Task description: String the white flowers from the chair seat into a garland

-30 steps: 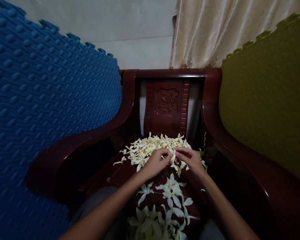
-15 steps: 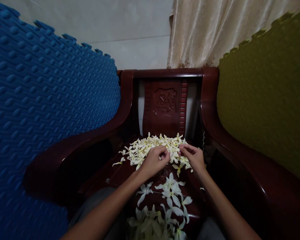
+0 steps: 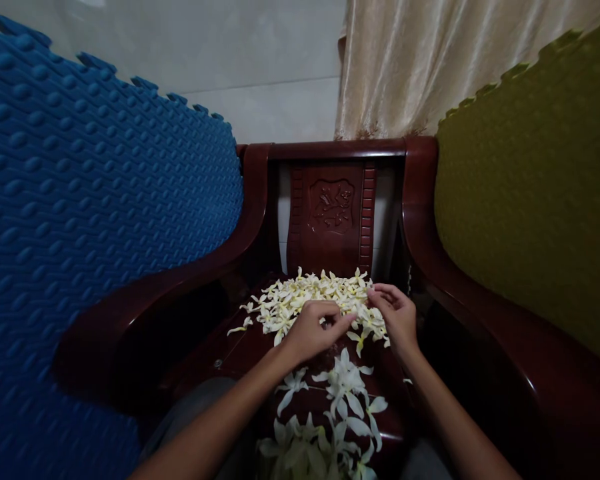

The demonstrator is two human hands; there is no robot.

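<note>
A spread of white-yellow flowers (image 3: 305, 297) covers the back of the dark red wooden seat. My left hand (image 3: 320, 327) is over the near edge of this pile, its fingers curled and the thumb pointing right; whatever it may hold is hidden. To its right, my right hand (image 3: 397, 313) has thumb and fingertips drawn together at the pile's right side. Anything between those fingertips is too small to make out. Below and between my forearms, a cluster of wide-open white flowers (image 3: 345, 383) lies towards the front. More pale flowers (image 3: 300, 447) sit in shadow at the bottom.
Curved wooden armrests (image 3: 145, 300) flank the seat, and a carved backrest (image 3: 333, 207) rises behind the pile. A blue textured foam mat (image 3: 105, 180) stands on the left, an olive one (image 3: 525, 180) on the right. A beige curtain (image 3: 405, 67) hangs behind.
Both hands have shifted slightly right. My left thumb now reaches further out from the curled fingers. The view has moved a little; the flowers look much the same.
</note>
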